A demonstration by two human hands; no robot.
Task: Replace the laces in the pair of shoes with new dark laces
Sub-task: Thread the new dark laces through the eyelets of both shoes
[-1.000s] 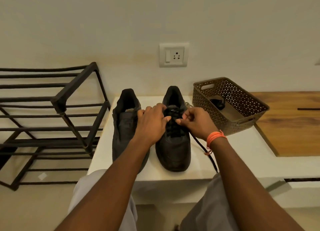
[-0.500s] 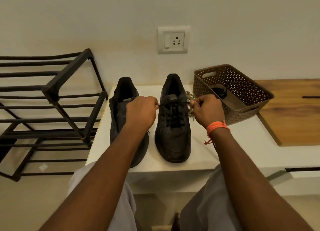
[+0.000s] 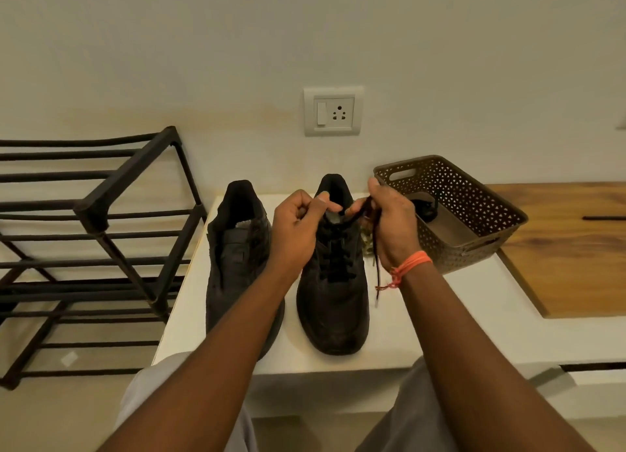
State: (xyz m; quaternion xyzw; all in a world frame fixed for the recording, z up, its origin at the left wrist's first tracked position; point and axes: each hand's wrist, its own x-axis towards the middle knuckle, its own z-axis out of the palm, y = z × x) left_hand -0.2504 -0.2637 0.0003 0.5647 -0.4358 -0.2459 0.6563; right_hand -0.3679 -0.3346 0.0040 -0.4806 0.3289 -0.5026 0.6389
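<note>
A: Meeting above the tongue of the right shoe [image 3: 333, 299] now: left hand [image 3: 301, 224] and right hand [image 3: 389, 224] close together, where half a second back held wide apart, one to each side.

B: Fingers?

A: Left thumb and forefinger pinched together on the lace [image 3: 357, 214] just above the tongue. Right fingers curled round the other end, with the tail hanging down past the wrist toward the table [image 3: 440, 316].

B: Meaning what for the job?

A: Probably done pulling tight and about to start a knot. Dark lacing visible all the way up that shoe. No lace to be seen on the left shoe [image 3: 237, 258], so likely about half left to do.

B: And the second lace?

A: Possibly that dark thing [image 3: 425, 209] in the basket [image 3: 450, 252]; too dim to say. Old laces [image 3: 367, 243] heaped pale between right shoe and basket.

B: Room to move?

A: Tight on the right: basket wall just beside the right hand. Open above, and open toward the near edge between the forearms. Both toes pointing near, the left one close to the table's near edge and partly hidden by the arm, so better not nudged. Rack [image 3: 101, 231] off to the left, beyond the table. Little space farther back: wall [image 3: 440, 62] and socket [image 3: 333, 111] right behind the heels.
</note>
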